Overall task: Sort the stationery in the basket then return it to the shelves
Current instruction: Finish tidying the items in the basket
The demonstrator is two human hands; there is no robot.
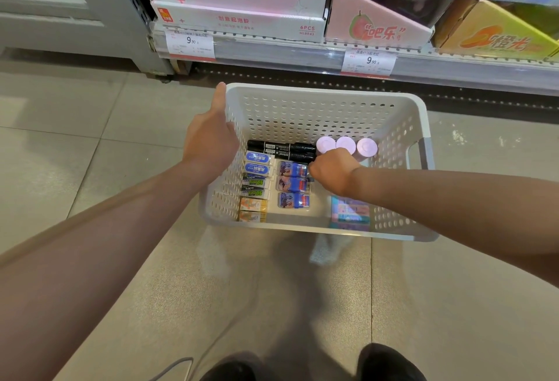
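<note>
Both hands are at the white perforated basket [317, 114], which sits on the tiled floor [90, 153] in front of the shelf [302, 56]. At the basket's left wall, the left hand [211, 141] grips the rim, thumb lying straight along the top edge toward the far left corner, the fingers hidden inside behind the wall. Just inside that left wall runs a column of small boxed erasers: two blue-labelled ones [258, 162] farthest from the camera, two black-and-green ones [255, 187] in the middle, two orange ones [253, 210] nearest the near rim. Along the basket's far side lie two black markers [281, 150], side by side and crosswise. Toward the basket's centre, a second column holds three blue-and-red packets [292, 184]. The right hand [331, 168] reaches down just right of these packets, its fingers curled and its knuckles near the end of the markers; what it grips, if anything, cannot be told. Behind that hand, near the far wall, stand three upright containers with round lilac caps [346, 145]. In the basket's near right corner lies a pink and blue patterned packet [349, 212]. On the basket's right wall is a grey handle [425, 153]. Above the basket, the shelf carries pink and yellow display boxes with price tags [367, 61] below them.
</note>
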